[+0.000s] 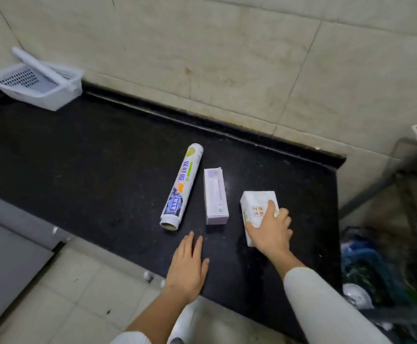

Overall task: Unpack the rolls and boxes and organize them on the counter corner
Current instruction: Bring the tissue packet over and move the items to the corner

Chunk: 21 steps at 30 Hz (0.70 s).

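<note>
On the black counter (78, 155) lie three items side by side near the right corner. A printed white roll (182, 186) lies lengthwise at the left. Beside it is a narrow pale purple box (215, 196). At the right sits a white box (255, 206) with an orange label, and my right hand (270, 228) rests on top of it with fingers curled over its near end. My left hand (188, 265) lies flat and open on the counter's front edge, just short of the roll and the purple box, touching neither.
A white perforated plastic basket (36, 83) with a handle stands at the counter's back left against the tiled wall. A metal rack (408, 184) with dark bags (373, 266) stands to the right of the counter end. Tiled floor lies below the front edge.
</note>
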### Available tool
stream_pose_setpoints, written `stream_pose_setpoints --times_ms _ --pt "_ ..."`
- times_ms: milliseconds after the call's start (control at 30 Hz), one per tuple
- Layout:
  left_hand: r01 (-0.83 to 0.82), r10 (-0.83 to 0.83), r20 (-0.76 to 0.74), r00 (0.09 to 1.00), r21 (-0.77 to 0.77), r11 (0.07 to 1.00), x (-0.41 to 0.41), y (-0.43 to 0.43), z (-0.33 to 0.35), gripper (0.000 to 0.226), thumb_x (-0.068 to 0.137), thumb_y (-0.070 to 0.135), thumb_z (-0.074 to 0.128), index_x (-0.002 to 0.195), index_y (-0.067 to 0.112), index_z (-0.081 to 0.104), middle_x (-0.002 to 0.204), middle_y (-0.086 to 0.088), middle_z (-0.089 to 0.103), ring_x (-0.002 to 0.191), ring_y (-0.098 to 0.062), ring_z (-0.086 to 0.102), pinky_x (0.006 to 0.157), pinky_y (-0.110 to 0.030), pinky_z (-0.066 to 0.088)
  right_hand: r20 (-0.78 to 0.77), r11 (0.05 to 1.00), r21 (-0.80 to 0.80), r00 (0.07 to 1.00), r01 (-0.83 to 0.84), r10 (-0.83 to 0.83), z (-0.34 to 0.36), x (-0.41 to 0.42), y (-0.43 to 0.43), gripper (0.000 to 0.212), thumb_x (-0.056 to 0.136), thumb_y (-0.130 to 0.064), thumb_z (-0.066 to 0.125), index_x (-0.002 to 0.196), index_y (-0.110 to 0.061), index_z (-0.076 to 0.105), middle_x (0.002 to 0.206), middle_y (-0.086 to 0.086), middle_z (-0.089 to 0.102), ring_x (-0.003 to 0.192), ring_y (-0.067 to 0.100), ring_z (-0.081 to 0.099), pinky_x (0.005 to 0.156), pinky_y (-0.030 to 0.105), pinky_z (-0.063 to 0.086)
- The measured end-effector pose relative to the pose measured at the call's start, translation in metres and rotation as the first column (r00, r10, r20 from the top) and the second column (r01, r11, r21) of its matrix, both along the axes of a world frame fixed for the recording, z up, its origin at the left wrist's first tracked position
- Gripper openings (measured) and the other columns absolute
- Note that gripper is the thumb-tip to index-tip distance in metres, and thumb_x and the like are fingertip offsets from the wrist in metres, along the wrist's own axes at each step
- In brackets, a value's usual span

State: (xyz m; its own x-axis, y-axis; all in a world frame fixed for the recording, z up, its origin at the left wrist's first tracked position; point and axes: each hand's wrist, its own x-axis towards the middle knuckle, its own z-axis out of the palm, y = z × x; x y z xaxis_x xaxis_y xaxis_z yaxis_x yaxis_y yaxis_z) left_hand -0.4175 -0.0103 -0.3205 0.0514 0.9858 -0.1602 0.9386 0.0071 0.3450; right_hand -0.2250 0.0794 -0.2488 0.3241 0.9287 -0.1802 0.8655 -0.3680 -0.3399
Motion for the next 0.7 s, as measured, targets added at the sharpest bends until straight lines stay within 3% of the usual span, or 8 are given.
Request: stream_pose_setpoints --times_ms 167,367,467,600,633,700 --pt "0.003 -0.003 -0.003 1.000 -0.015 1.000 -0.002 -0.002 -0.004 0.063 0.099 0.049 0.022 0.152 0.020 0.006 0.162 -0.004 -0.001 0.149 -0.020 0.001 0.120 -0.034 0.009 0.072 0.999 -0.031 0.997 0.039 -0.036 -0.004 -0.007 0.002 0.091 0.076 -0.053 0.061 0.146 -0.022 0.012 0.134 0.013 0.028 0.120 0.032 0.033 0.100 0.049 0.031" --pt "0.025 -0.027 -0.018 0.999 -0.093 0.995 -0.003 0.002 0.003 0.064 0.099 0.049 0.024 0.152 0.021 0.003 0.162 -0.004 -0.002 0.149 -0.022 0.000 0.120 -0.036 0.009 0.159 0.994 0.085 0.985 -0.074 0.060 0.009 -0.024 0.013 0.065 0.082 -0.041 0.060 0.137 -0.018 0.034 0.148 0.010 0.026 0.132 0.029 0.025 0.109 0.049 0.020" --pt "0.063 -0.064 -0.027 0.998 -0.060 0.996 -0.007 0.010 0.016 0.056 0.098 0.043 0.030 0.148 0.020 0.020 0.158 -0.007 0.017 0.144 -0.025 0.017 0.116 -0.039 0.019 0.076 0.977 0.150 0.987 -0.152 0.142 0.017 -0.047 0.027 0.060 0.084 -0.033 0.059 0.137 -0.018 0.037 0.147 0.005 0.030 0.133 0.026 0.027 0.110 0.047 0.021" --pt "0.009 -0.010 0.006 1.000 0.224 0.975 -0.022 0.032 0.044 0.038 0.087 0.032 0.053 0.122 0.018 0.052 0.127 -0.004 0.053 0.117 -0.025 0.052 0.096 -0.038 0.043 0.011 0.954 0.135 0.963 -0.267 0.268 0.018 -0.078 0.044 0.060 0.085 -0.037 0.059 0.137 -0.017 0.037 0.139 0.006 0.038 0.125 0.025 0.037 0.103 0.042 0.033" --pt "-0.050 0.044 0.026 0.999 0.278 0.959 -0.027 0.042 0.048 0.038 0.085 0.031 0.056 0.121 0.017 0.054 0.123 -0.005 0.054 0.114 -0.026 0.054 0.094 -0.039 0.045 0.012 0.955 0.112 0.962 -0.274 0.274 0.016 -0.084 0.049 0.060 0.084 -0.040 0.059 0.135 -0.016 0.037 0.136 0.007 0.041 0.121 0.026 0.040 0.101 0.041 0.035" --pt "-0.179 0.168 0.062 0.984 0.242 0.954 -0.036 0.065 0.057 0.045 0.087 0.031 0.053 0.128 0.014 0.048 0.130 -0.008 0.048 0.119 -0.028 0.046 0.100 -0.040 0.039 -0.026 0.969 0.021 0.969 -0.245 0.245 0.013 -0.094 0.056 0.068 0.081 -0.047 0.062 0.134 -0.014 0.035 0.132 0.012 0.044 0.118 0.030 0.045 0.099 0.042 0.038"
